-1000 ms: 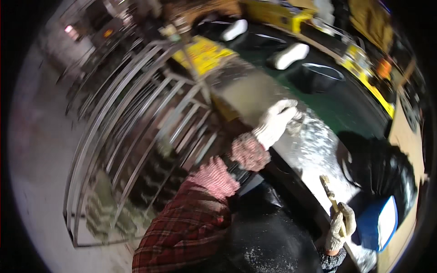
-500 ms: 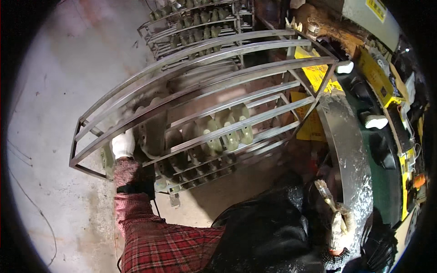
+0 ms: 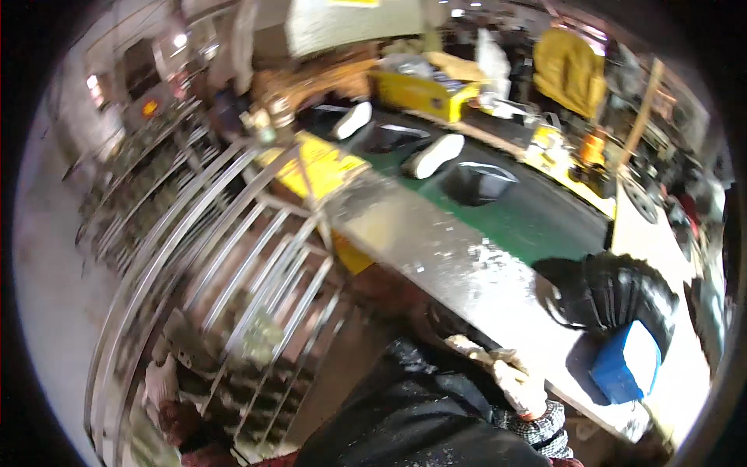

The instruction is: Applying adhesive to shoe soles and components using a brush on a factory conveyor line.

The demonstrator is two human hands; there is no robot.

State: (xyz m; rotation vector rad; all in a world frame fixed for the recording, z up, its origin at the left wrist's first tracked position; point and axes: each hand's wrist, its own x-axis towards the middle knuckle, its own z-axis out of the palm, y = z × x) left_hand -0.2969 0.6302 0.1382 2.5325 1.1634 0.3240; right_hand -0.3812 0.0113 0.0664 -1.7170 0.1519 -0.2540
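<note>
View's swung right toward the counter (image 3: pixel 436 241) since half a second ago; brush (image 3: pixel 465 345) now points more leftward. Right hand (image 3: pixel 521 385) is closed round it, by the counter's near edge. Left hand (image 3: pixel 162 381) is at the rack (image 3: pixel 233 249), fingers curled against a grey part (image 3: pixel 188 344); blur, can't tell if gripped. Part sits just up-right of left hand, the nearer one; long axis unclear. Count: one brush, one blue box (image 3: pixel 629 363), two white pieces (image 3: pixel 436 156) on the green belt (image 3: pixel 506 233) beyond.
</note>
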